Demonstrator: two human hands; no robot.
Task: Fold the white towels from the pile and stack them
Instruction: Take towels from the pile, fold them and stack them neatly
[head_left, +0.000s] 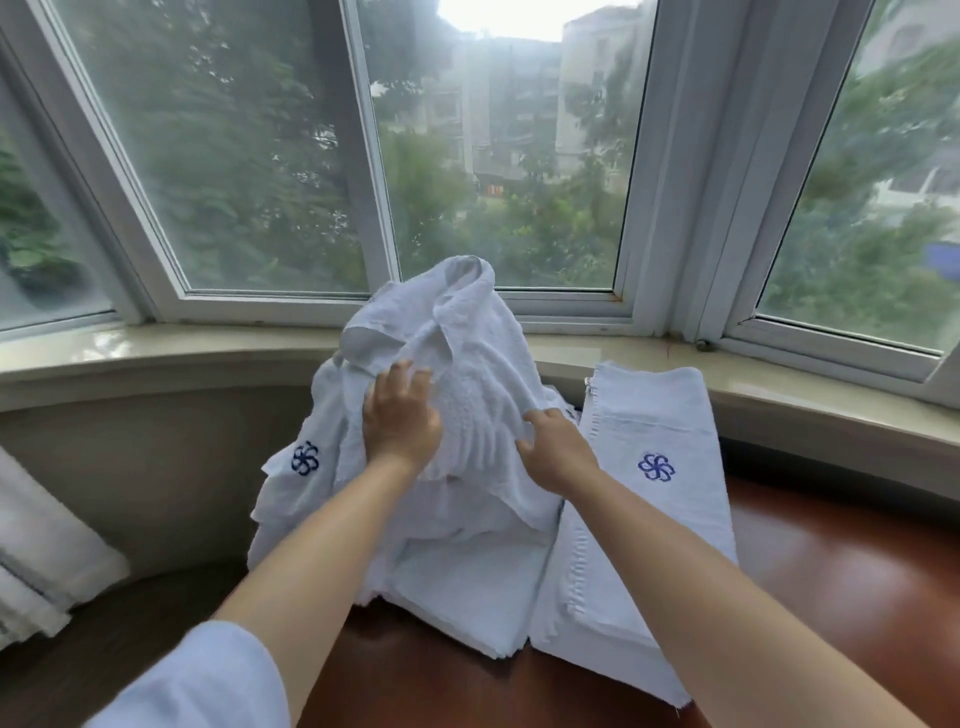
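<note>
A heap of white towels (441, 364) rises at the centre of the view, on a reddish-brown wooden desk (831, 571) that curves beneath a bay window (498, 156). The cloth is rumpled and bunched, its nubby weave showing in ridges and folds, with one peak reaching up in front of the window frame at 12 o'clock. On the heap's 9 o'clock side a flap hangs down bearing a dark blue flower emblem (304, 458). Under the crumpled top, flatter layers spread toward 6 o'clock.

The left hand (400, 421) lies on the upper heap with its fingers spread and slightly bent, pressing into the cloth; whether it pinches a fold I cannot tell. The right hand (558, 452), just at 3 o'clock of the left, has its fingers curled into a ridge of towel and grips it.

Touching the heap at its 3 o'clock side lies a stack of folded towels (639, 519), long and flat, edges lined up, with a ribbed band along the left edge and a lighter blue flower emblem (656, 466) facing up. Its far end rests against the stone windowsill (156, 353). At 8 o'clock, more white fabric (41, 561) sits at the frame's edge
</note>
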